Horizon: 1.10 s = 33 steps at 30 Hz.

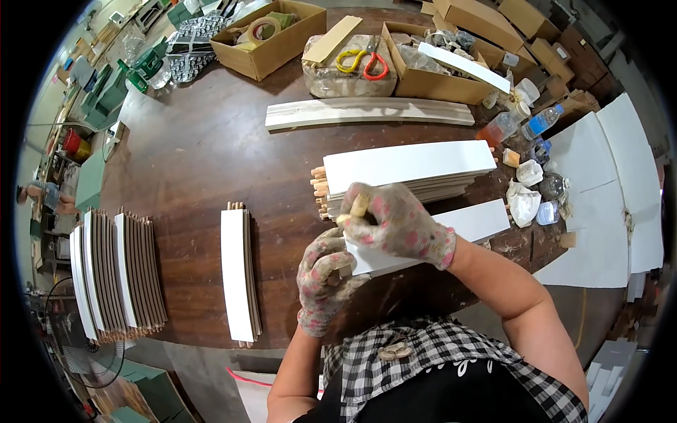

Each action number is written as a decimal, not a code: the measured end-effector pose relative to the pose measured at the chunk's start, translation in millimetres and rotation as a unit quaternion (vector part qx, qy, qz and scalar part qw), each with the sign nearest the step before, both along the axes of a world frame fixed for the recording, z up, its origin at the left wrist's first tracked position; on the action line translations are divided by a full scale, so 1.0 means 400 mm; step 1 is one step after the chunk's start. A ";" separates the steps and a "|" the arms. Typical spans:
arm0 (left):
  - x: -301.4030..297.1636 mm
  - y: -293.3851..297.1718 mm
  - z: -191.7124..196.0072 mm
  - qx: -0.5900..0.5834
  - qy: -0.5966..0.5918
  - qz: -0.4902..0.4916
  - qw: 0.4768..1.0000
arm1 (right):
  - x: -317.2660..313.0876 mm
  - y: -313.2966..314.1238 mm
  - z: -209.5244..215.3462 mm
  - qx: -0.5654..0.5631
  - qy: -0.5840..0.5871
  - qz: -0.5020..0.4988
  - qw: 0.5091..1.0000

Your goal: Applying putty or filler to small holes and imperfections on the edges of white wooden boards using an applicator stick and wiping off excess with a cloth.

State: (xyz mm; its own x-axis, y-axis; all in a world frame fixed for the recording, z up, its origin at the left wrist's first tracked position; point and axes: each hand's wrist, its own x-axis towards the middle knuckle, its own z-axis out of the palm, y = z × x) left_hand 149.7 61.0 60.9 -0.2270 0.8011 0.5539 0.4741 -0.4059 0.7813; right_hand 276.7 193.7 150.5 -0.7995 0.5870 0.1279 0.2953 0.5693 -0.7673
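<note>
My right hand [405, 225], in a patterned work glove, is pinched closed above the near end of a white board [472, 220]. Pale yellowish tips show at its fingers; whether they are a small wooden piece or glove fingertips I cannot make out. Just left of that board's end, my gloved left hand [323, 278] is curled closed, its thumb towards the board. What lies inside its fingers is hidden. Behind both hands sits a stack of white boards [409, 163], with wooden dowels [319, 187] sticking out of the left end.
At left stand bundles of white slats [127, 271] and a smaller bundle [237, 275]. Farther back lie a long pale plank [370, 114], a wrapped block [349, 79] with scissors [375, 67], and cardboard boxes [264, 53]. Bottles [541, 121] and small containers line the right.
</note>
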 end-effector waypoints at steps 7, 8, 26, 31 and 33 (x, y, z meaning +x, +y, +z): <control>-0.001 0.000 0.008 0.004 -0.012 -0.006 1.000 | -0.002 -0.009 0.011 0.019 -0.011 -0.034 0.999; 0.000 -0.001 0.011 -0.002 -0.011 -0.002 1.000 | -0.004 -0.011 -0.007 0.024 0.027 -0.011 0.999; -0.001 -0.003 0.000 -0.013 -0.012 -0.009 1.000 | -0.017 -0.009 -0.013 0.076 0.001 -0.021 0.997; -0.002 0.001 0.008 -0.003 0.000 -0.001 1.000 | 0.009 0.024 0.016 0.057 -0.063 -0.055 0.995; 0.000 -0.001 0.003 -0.007 -0.012 0.005 1.000 | 0.002 0.020 0.007 0.032 -0.039 -0.045 0.998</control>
State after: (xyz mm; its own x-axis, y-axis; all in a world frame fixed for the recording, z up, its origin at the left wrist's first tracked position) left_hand 149.9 60.6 62.2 -0.2478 0.8064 0.5370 0.4598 -0.3900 0.7978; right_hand 277.6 201.8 153.5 -0.7534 0.6489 0.1063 0.4050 0.5854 -0.7024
